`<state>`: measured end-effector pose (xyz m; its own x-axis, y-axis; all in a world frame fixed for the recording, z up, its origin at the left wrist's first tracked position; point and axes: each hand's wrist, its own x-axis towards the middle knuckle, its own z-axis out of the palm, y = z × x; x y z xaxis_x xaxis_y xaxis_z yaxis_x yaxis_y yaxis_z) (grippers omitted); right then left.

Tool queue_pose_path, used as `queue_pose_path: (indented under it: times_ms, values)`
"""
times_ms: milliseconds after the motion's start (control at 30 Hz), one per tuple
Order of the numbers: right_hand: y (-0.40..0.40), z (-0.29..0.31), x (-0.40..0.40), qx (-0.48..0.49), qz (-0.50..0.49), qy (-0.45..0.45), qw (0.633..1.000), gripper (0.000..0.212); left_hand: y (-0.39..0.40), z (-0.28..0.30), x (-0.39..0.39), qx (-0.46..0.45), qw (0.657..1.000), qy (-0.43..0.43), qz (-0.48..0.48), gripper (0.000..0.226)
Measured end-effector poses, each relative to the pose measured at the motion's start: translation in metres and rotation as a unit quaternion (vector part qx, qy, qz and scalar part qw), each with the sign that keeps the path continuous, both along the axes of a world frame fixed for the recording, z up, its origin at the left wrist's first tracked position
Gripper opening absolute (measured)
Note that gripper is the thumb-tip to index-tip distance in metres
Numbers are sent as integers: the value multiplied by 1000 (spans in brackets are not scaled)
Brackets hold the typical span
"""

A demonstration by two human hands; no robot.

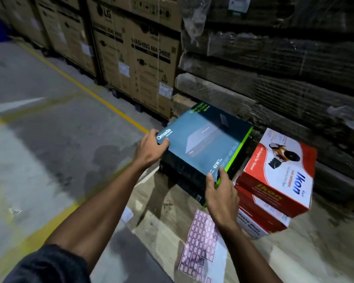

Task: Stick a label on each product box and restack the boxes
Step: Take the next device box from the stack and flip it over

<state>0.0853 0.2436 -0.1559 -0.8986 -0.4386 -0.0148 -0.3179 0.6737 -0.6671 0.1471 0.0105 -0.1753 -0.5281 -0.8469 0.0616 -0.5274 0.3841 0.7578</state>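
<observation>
A teal Omada box (204,141) with a green edge lies on top of a stack of dark boxes (184,180). My left hand (149,149) grips its near left corner, thumb on the top face. My right hand (221,193) grips its near right corner at the green edge. A sheet of red-bordered labels (200,246) lies on flattened cardboard in front of the stack, just below my right wrist. To the right stands a stack of red and white Ikon boxes (278,176).
Large LG washing machine cartons (147,64) line the back left on pallets. Shrink-wrapped flat cardboard stacks (274,68) rise behind the boxes. Yellow floor lines (86,88) cross the concrete floor at left. A small white paper (127,214) lies by my left forearm.
</observation>
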Motion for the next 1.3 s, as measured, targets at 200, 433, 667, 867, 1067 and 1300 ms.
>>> queue_pose_path:
  times_ms: [200, 433, 667, 867, 1067, 1300]
  values:
    - [-17, 15, -16, 25, -2, -27, 999, 55, -26, 27, 10, -12, 989, -134, -62, 61]
    - [-67, 18, -99, -54, -104, -199, 973, 96, -55, 40, -47, 104, 976, -142, -132, 62]
    - [-81, -10, -144, -92, -148, -274, 946, 117, -60, 39, -75, 261, 956, -36, -127, 43]
    - [-89, -36, -151, -128, -148, -270, 943, 110, -54, 36, -74, 299, 948, 42, -104, 31]
    - [-86, -3, -123, -167, -115, -213, 956, 110, -43, 46, -51, 259, 952, 140, -83, 44]
    - [-31, 60, -72, -211, 13, -80, 974, 90, 0, 71, -9, 181, 934, 292, -102, 46]
